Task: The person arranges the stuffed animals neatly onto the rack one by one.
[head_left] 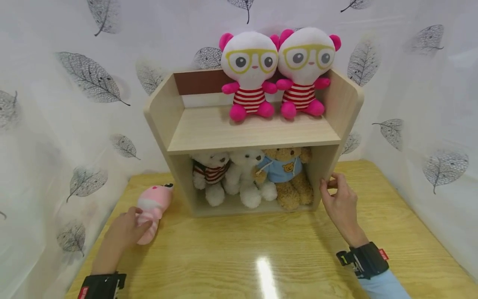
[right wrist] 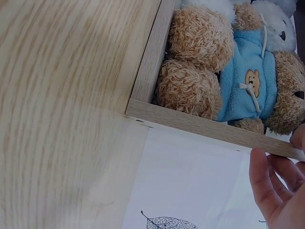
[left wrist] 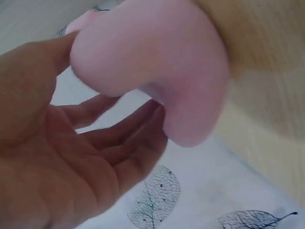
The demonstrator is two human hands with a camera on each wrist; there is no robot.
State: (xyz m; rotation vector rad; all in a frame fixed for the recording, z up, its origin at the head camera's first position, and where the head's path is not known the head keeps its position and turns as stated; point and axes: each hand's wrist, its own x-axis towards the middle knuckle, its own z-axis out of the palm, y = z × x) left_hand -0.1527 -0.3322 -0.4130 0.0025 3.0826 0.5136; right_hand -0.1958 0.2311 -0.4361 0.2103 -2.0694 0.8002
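At the left of the table, my left hand [head_left: 122, 233] holds a pink plush toy [head_left: 155, 200] by its body, with its head pointing away toward the shelf. In the left wrist view the thumb is on one side of the plush toy [left wrist: 157, 43] and the fingers are on the other. My right hand [head_left: 340, 204] pinches the front edge of the right side panel of a small wooden shelf [head_left: 257, 133]. Close beside that panel, in the lower compartment, sits a brown teddy bear [right wrist: 190, 86] in a blue hoodie.
Two white plush toys with pink ears [head_left: 250, 70] and yellow glasses sit on the upper shelf toward the right. Below, a white bear in a striped top [head_left: 214, 174] and another white bear [head_left: 244, 182] sit left of the brown one. Leaf-patterned sheeting [head_left: 89, 79] surrounds the wooden table [head_left: 224, 253].
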